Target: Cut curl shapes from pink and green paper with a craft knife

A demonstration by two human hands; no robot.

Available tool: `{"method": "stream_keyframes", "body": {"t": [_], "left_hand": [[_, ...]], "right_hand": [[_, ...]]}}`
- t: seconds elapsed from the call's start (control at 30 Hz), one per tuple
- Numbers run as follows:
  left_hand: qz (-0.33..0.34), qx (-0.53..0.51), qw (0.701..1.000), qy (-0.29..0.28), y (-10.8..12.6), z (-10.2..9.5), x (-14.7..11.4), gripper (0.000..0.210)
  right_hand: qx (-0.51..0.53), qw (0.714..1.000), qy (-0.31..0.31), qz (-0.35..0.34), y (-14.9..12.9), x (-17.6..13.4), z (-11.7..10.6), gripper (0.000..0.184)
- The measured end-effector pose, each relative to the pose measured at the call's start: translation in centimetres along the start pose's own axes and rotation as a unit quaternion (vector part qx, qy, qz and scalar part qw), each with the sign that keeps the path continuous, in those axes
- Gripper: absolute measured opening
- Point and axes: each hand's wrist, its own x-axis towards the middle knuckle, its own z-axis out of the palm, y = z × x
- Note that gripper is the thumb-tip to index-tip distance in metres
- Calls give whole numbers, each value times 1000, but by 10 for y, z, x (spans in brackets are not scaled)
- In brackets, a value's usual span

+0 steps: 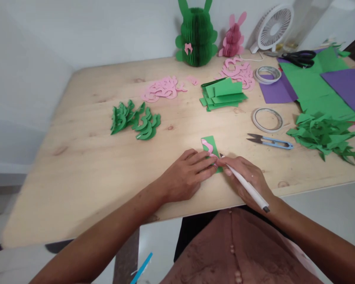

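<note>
Near the front edge of the table lies a small green paper rectangle [214,142] with a curvy pink paper cutout [207,146] on top. My left hand [187,173] rests flat over them, its outstretched fingers pressing on the cutout and covering part of it. A white pen [250,189] with a dark tip is gripped in my right hand [248,175]. The pen's tip is beside the right edge of the green paper; whether it touches is too small to tell.
Blue thread snips [270,142], tape rolls [268,120], green scraps [322,134] and black-handled scissors [301,58] lie to the right. Folded green strips [223,94], pink cutouts [162,90] and green cutouts [146,124] lie farther back. Paper bunnies [197,37] and a fan [275,29] stand behind.
</note>
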Motion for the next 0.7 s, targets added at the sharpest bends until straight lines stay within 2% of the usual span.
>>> {"method": "stream_keyframes", "body": {"t": [0.23,0.5,0.7], "left_hand": [[-3,-10,1000,3,1,-1,1,48],[-31,-66,997,-5,0,-9,3,41],[-30,-79,996,-35,-4,-13,4,39]], "right_hand": [[-56,997,-4,-43,0,0,1,36],[-52,998,-14,-26,-1,0,1,31],[-54,998,-12,-21,-1,-1,1,29]]}}
